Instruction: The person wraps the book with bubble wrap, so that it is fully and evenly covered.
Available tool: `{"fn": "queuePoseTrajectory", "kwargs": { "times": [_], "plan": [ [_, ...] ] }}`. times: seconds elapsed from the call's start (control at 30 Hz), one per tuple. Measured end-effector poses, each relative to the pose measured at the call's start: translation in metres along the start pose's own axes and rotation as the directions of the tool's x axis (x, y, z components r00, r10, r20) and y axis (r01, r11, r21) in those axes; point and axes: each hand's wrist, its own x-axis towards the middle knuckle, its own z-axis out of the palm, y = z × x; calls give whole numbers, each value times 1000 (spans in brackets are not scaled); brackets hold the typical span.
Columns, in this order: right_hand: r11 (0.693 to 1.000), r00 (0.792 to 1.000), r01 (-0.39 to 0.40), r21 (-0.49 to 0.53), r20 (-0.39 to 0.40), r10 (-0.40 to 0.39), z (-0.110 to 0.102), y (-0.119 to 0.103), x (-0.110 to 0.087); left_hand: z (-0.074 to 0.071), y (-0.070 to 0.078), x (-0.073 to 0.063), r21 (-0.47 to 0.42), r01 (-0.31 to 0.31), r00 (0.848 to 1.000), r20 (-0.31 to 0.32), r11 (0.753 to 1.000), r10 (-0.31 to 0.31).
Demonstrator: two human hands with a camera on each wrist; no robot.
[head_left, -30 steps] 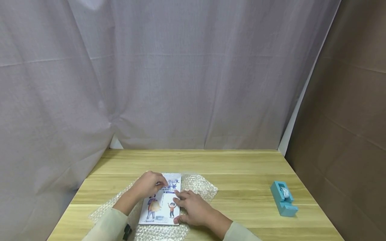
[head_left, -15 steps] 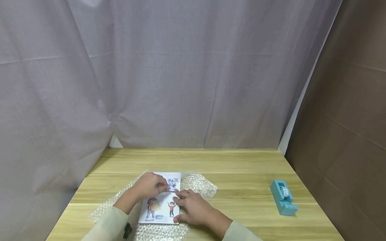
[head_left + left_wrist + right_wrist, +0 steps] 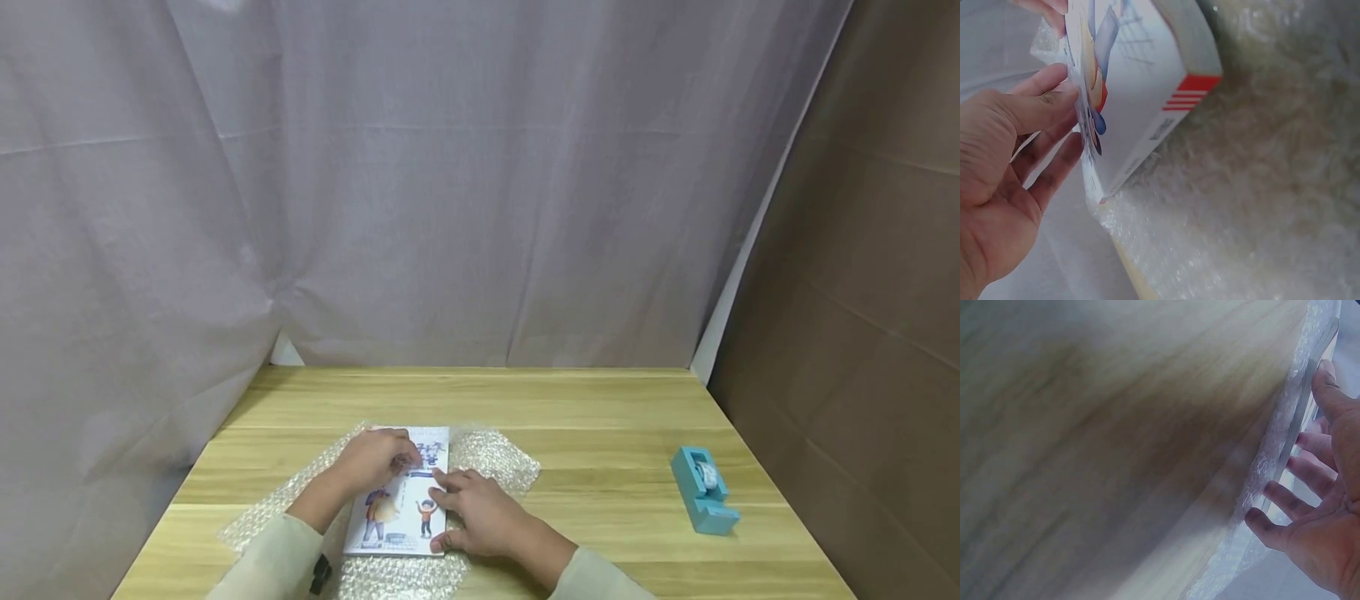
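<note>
A white paperback book (image 3: 408, 529) with blue lettering and drawn figures lies face up on a sheet of bubble wrap (image 3: 491, 458). My left hand (image 3: 372, 460) reaches over its upper left part, bent fingers hiding some of the title. In the left wrist view, the thumb and fingertips of that hand (image 3: 1007, 162) touch the cover; nothing is plainly seen between them. The red-striped spine (image 3: 1175, 103) shows there. Along the book's right side, my right hand (image 3: 483, 517) rests with fingers spread, thumb near the lower right corner and fingertips on the edge.
A light blue tape dispenser (image 3: 705, 492) with a roll of clear tape stands at the right of the wooden table (image 3: 600, 417). A grey curtain (image 3: 480, 208) hangs behind the table, and a brown cloth (image 3: 847, 317) hangs along the right side.
The left fingertips have shifted slightly over the title, down and then back up. The right hand, the book and the bubble wrap stay in place.
</note>
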Motion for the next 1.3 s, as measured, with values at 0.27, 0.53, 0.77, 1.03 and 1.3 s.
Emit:
{"fn": "queuePoseTrajectory", "kwargs": {
  "times": [0.27,0.53,0.77,1.03,1.3],
  "plan": [
    [1000,1000,-16,-1,12,16,-3,-2,1,-4,-2,-3,-56,8,998,69,998,-4],
    [1000,1000,-21,13,-12,22,-2,0,2,-6,2,1,-62,33,997,76,998,-29],
    [1000,999,-8,-1,-35,8,-5,0,3,3,1,5,-23,11,1000,2,1000,-11],
    [999,999,-12,-37,-54,10,-2,-7,9,8,5,-1,-93,86,995,51,992,-81],
    [991,990,-123,-49,-73,119,-6,-3,18,10,4,-4,-159,103,993,78,982,-92]
  ]
}}
